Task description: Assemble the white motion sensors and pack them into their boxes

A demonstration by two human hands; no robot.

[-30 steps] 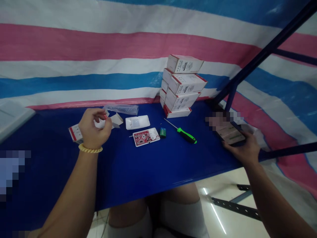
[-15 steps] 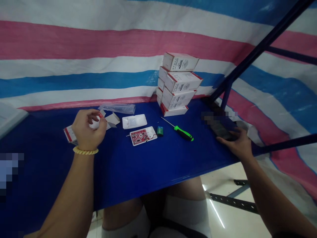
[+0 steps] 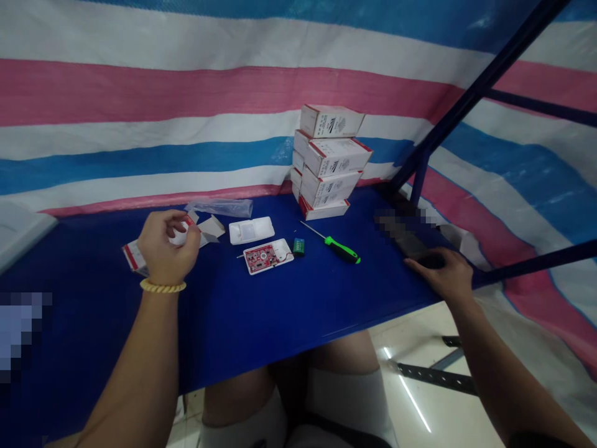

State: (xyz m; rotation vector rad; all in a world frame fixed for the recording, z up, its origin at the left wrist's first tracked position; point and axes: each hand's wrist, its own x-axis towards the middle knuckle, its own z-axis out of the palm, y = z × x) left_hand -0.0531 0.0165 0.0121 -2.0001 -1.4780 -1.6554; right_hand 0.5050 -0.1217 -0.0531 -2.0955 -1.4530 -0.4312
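Note:
My left hand (image 3: 168,249) hovers over an opened red-and-white carton (image 3: 134,254). Its fingers are curled with a gap to the thumb, and nothing shows between them. At the table's right end, my right hand (image 3: 450,274) has thumb and fingers around the near end of a dark, flat, oblong thing (image 3: 413,244), partly pixelated. Between the hands lie a white plastic cover (image 3: 252,231), a white housing with a red circuit board (image 3: 263,257), a small green battery-like block (image 3: 299,247) and a green-and-black screwdriver (image 3: 342,250).
A stack of several white-and-red boxes (image 3: 332,168) stands at the back of the blue table (image 3: 280,317). A clear plastic bag (image 3: 224,206) lies behind the carton. Blue metal bars (image 3: 466,115) frame the right side, and a striped sheet (image 3: 186,93) hangs behind.
The view has shifted slightly, so most things appear a little farther left. Both hands keep nearly the same pose and place; nothing is visibly picked up or let go.

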